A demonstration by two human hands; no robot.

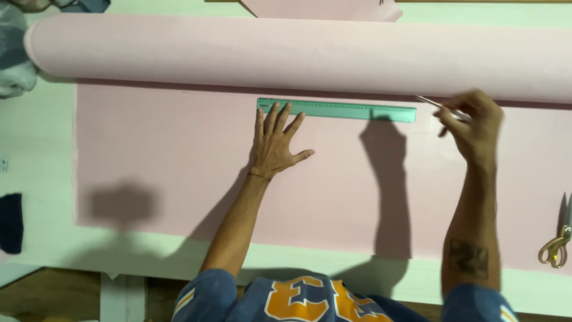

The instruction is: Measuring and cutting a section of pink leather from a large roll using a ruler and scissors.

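Note:
A green ruler (pixel 357 111) lies flat on a sheet of pink fabric (pixel 167 167) unrolled from a thick pink fabric roll (pixel 298 53) at the back. My left hand (pixel 275 143) presses down with spread fingers, its fingertips on the ruler's left end. My right hand (pixel 471 122) hovers just past the ruler's right end and grips a thin silvery marking tool (pixel 438 105) whose tip points toward the ruler.
Gold-handled scissors (pixel 559 241) lie at the right edge of the pale green table (pixel 36 149). A dark cloth (pixel 11 222) sits at the left edge. Crumpled plastic (pixel 13 59) lies at the far left. Another pink piece (pixel 328 9) shows behind the roll.

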